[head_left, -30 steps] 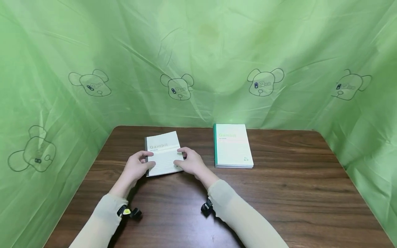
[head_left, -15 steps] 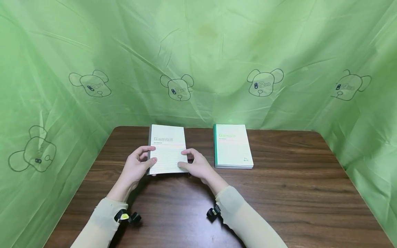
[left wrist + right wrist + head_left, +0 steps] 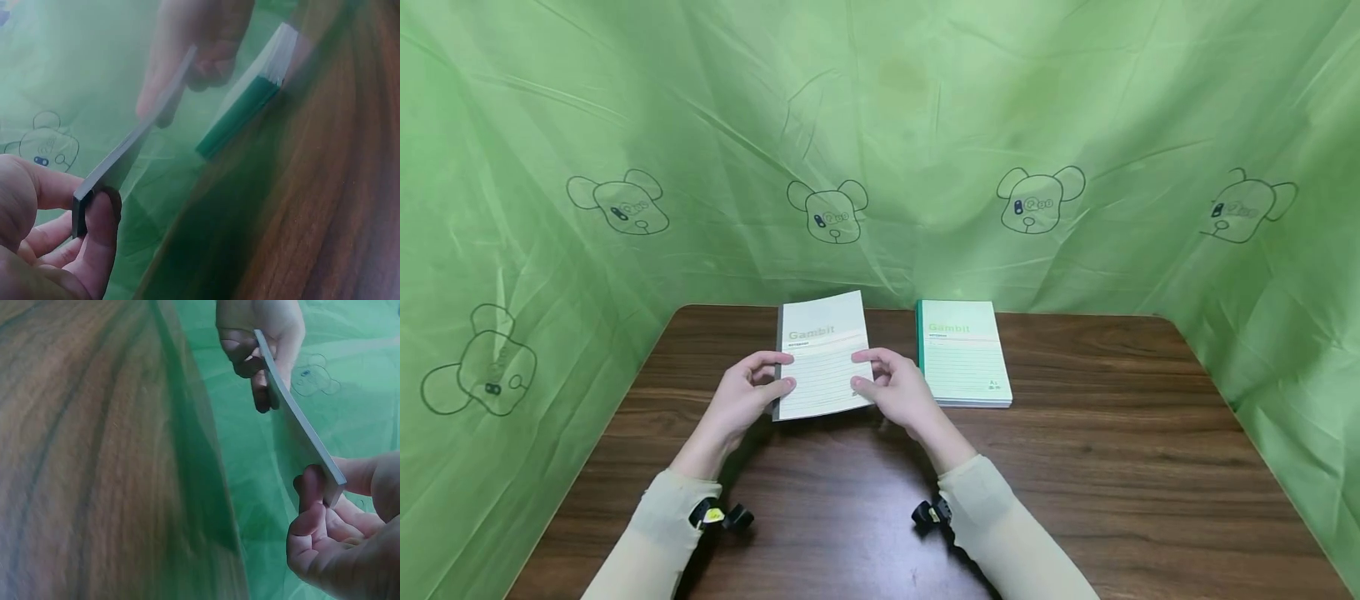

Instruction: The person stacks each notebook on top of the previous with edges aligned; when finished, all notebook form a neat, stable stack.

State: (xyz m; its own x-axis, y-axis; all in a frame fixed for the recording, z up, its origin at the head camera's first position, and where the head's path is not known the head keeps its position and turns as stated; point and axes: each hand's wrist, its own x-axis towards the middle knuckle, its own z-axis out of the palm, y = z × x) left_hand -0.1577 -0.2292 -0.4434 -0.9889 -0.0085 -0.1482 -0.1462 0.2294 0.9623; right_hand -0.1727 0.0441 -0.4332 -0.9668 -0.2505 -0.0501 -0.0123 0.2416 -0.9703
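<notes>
Both hands hold a thin white notebook (image 3: pixel 823 367) with a dark grey spine and the word Gambit on its cover. My left hand (image 3: pixel 741 400) pinches the spine edge, thumb on the cover and fingers beneath. At the opposite edge my right hand (image 3: pixel 902 396) pinches in the same manner. The wrist views show this notebook (image 3: pixel 300 428) raised off the table and slightly bent. Just right of it lies a stack of notebooks (image 3: pixel 966 354), its top one with a green spine; in the left wrist view the stack (image 3: pixel 240 119) appears beyond the right hand.
The brown wood-grain table (image 3: pixel 1112 467) has its far edge close behind the notebooks. A green cloth (image 3: pixel 910 150) with bear-head drawings hangs at the back and both sides. Small black cameras (image 3: pixel 932 515) are strapped to both sleeves.
Both hands have carried the grey-spined notebook to the right and a little away, closer to the green-spined stack. The stack has stayed in place.
</notes>
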